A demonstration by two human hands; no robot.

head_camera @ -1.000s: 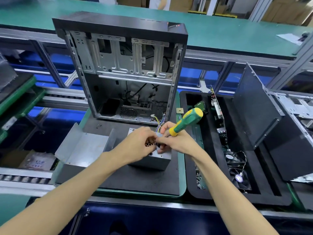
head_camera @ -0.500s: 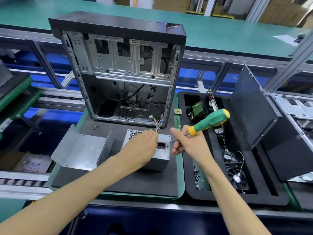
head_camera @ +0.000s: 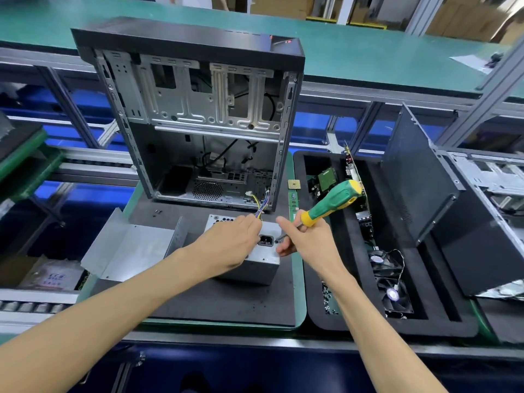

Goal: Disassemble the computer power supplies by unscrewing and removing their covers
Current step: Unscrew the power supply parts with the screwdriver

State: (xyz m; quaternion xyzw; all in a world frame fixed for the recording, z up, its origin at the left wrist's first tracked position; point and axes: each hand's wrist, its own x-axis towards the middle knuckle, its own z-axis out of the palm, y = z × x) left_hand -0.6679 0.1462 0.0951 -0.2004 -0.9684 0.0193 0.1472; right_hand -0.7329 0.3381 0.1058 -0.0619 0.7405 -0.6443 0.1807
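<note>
A grey metal power supply stands on the dark mat in front of an open computer case. Its black power socket faces up, and coloured wires run from it toward the case. My left hand lies on top of the supply and holds it steady. My right hand grips a green and yellow screwdriver, whose tip touches the supply's top face just right of the socket. A bent grey metal cover lies on the mat to the left.
A black foam tray to the right holds circuit boards, fans and loose screws. A black side panel leans in that tray. Small screws lie on the mat near the case. Conveyor rails run behind and to the left.
My right hand drew away to the right with the screwdriver, then swung back so its tip meets the supply beside the socket. My left hand stayed on the supply.
</note>
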